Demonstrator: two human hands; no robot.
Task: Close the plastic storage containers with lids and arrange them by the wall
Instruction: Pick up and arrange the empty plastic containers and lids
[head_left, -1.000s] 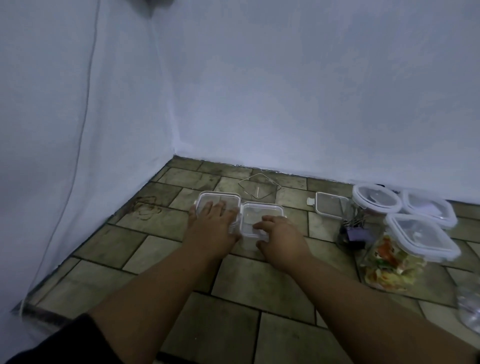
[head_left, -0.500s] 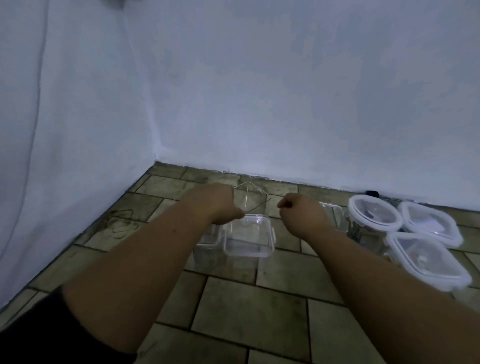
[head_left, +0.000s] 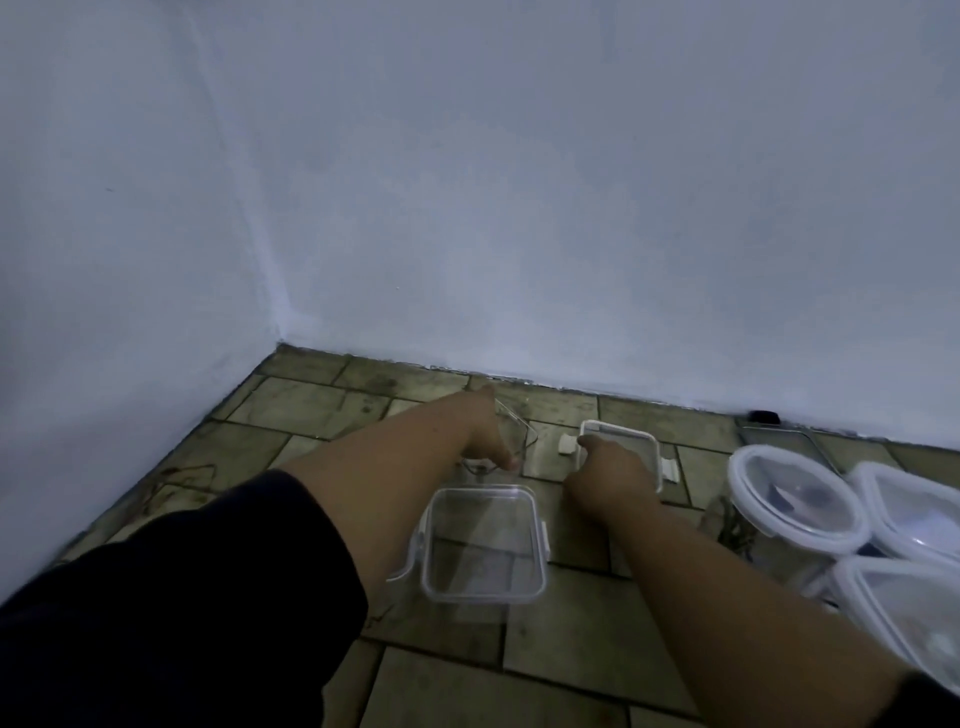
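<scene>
The right hand (head_left: 610, 480) grips the white-rimmed lid (head_left: 621, 441) on the floor. The left hand (head_left: 480, 436) closes on a clear lid (head_left: 514, 423). The open container (head_left: 485, 545) sits nearer the body, between both wrists, long axis toward the wall.

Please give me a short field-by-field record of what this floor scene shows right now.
setting: tiled floor in a corner of white walls
left hand: reaching to a clear open container near the wall
right hand: on a white-rimmed lid with side clips
nearest container: clear, square, open, no lid on it
lidded containers: three, grouped at the right
small dark object: at the wall base, too small to identify
</scene>
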